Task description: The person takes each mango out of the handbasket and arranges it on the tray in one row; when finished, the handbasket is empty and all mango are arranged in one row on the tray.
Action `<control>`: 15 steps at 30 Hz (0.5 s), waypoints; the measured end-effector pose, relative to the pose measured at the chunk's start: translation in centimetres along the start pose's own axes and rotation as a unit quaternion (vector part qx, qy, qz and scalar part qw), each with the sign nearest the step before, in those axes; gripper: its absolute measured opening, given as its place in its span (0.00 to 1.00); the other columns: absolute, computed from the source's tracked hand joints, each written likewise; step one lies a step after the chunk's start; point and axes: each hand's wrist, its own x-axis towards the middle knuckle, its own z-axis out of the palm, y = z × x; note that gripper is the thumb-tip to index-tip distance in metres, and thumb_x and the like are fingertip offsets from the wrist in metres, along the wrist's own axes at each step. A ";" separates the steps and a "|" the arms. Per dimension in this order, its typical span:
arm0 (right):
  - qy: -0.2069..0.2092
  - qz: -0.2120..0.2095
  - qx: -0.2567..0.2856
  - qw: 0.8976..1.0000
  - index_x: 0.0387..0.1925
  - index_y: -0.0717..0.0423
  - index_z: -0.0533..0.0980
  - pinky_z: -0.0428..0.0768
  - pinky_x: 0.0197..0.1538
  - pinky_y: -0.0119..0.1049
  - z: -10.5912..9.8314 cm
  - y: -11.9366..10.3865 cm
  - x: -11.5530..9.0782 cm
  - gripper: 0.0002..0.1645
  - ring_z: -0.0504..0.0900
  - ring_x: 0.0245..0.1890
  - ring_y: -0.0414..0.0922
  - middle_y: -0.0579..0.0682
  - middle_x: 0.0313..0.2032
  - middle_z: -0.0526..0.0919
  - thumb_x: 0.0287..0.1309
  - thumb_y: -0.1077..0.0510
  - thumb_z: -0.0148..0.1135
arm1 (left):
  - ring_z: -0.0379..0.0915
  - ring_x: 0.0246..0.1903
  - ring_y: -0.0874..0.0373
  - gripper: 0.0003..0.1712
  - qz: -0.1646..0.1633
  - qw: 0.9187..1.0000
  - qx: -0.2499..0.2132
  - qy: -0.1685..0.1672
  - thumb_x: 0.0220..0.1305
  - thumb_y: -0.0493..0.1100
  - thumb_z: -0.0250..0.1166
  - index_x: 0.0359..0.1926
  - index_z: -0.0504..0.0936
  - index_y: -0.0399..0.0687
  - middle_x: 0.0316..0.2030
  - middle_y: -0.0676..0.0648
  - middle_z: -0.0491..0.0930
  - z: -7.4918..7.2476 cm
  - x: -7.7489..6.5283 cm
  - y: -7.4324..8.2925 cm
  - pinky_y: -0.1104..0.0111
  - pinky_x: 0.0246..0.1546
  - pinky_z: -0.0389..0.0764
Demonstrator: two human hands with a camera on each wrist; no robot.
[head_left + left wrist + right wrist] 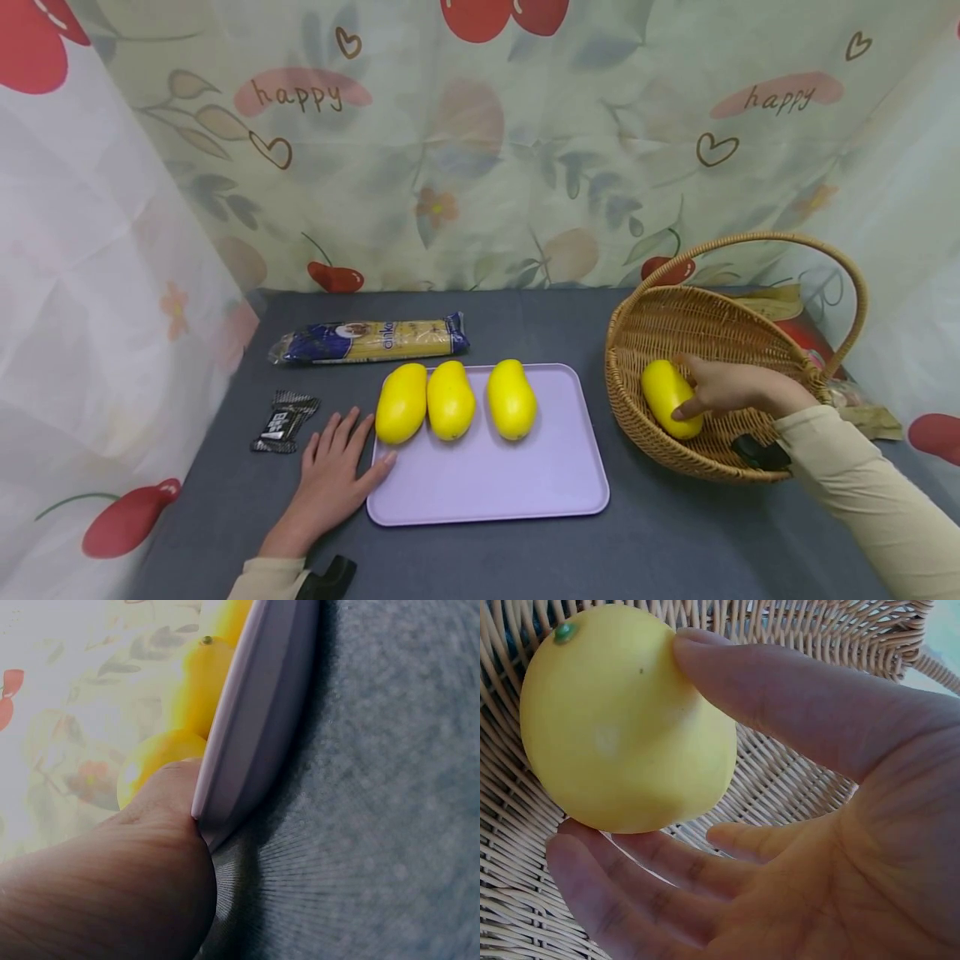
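Inside the wicker basket (637,433), my right hand (731,387) holds a yellow mango (670,400). In the right wrist view, the thumb lies on one side of the mango (622,727) and the curled fingers on the other; a green stem end shows. My left hand (333,467) lies with straight, spread fingers at the left edge of a lilac tray (495,487), its thumb over the rim. Along the tray's far side sit three more mangoes: a left one (401,404) beside the left fingertips, a middle one (451,402) and a right one (512,400).
A pack of pasta (382,337) lies behind the tray. Left of the left hand is a small black wrapped snack (283,421). The basket's tall handle (851,275) arches over it, and partly hidden packages (873,421) lie behind it. Printed curtains (480,208) surround the grey table.
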 end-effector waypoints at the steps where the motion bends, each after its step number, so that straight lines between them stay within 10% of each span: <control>1: 0.000 -0.002 0.000 1.000 0.70 0.70 0.33 0.80 0.49 0.50 -0.1 -0.1 -0.1 0.63 0.72 0.54 0.59 0.81 0.63 0.52 0.55 0.50 0.68 | 0.33 0.72 0.36 0.53 0.000 1.000 0.000 0.001 0.60 0.76 0.48 0.73 0.55 0.45 0.73 0.36 0.47 0.0 0.0 0.0 0.37 0.66 0.33; 15: 0.071 -0.041 -0.061 0.995 0.72 0.65 0.39 0.77 0.46 0.43 -1.0 -1.4 -3.0 0.61 0.75 0.53 0.57 0.76 0.61 0.61 0.55 0.41 0.66 | 0.33 0.72 0.36 0.53 -0.001 1.000 0.003 0.001 0.60 0.76 0.48 0.73 0.56 0.45 0.73 0.36 0.47 0.0 0.0 -0.1 0.37 0.66 0.33</control>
